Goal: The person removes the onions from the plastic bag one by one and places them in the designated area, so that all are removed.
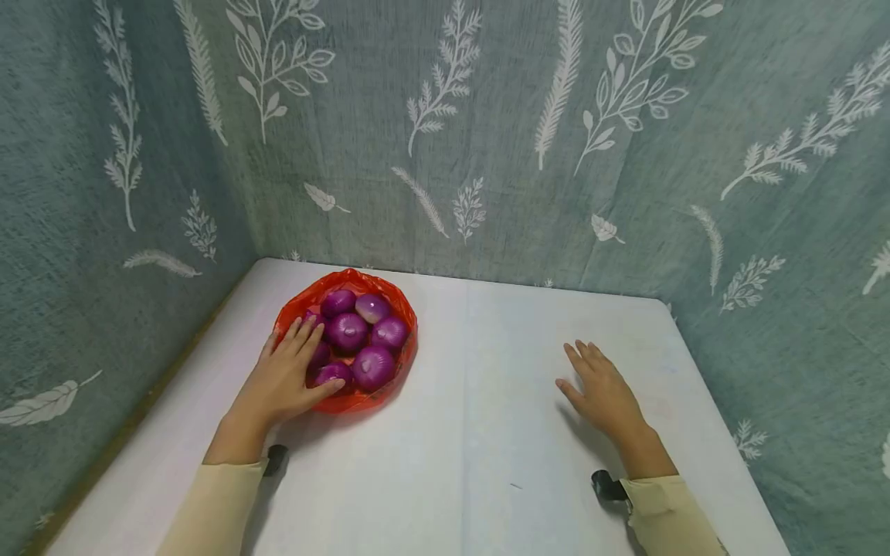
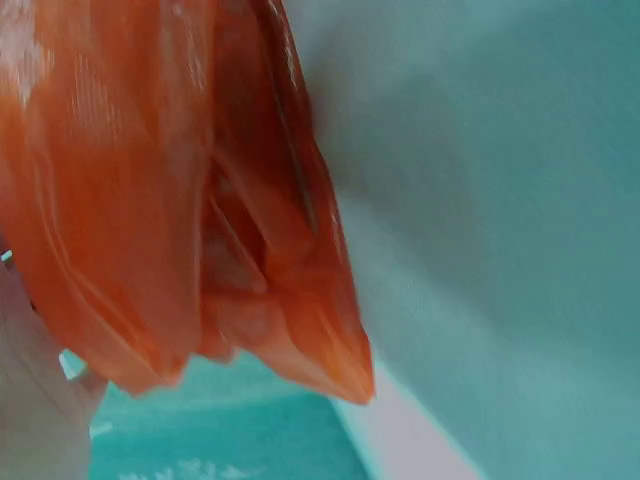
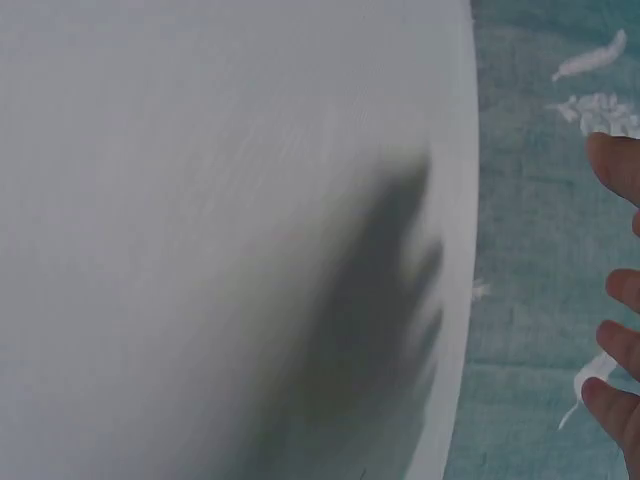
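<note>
Several purple onions [image 1: 348, 332] lie inside a red plastic bag [image 1: 412, 351] with its rim spread round, on the left of the white table. Over the bag's left side is the left hand [image 1: 281, 382], fingers extended and thumb apart, near the onions; whether it touches them I cannot tell. In the left wrist view the bag's side [image 2: 130, 200] fills the left part, with a bit of the hand [image 2: 40, 390] at the edge. The right hand [image 1: 608, 398] hovers above the table's right side with fingers spread, holding nothing; its fingers [image 3: 622, 345] show in the right wrist view.
The white table [image 1: 431, 479] has a small dark mark [image 1: 515, 486] near the front. Grey-green cloth [image 1: 501, 116] with white leaf patterns hangs behind the table and along both sides. A black device [image 1: 608, 486] is at the right wrist, another [image 1: 276, 460] at the left.
</note>
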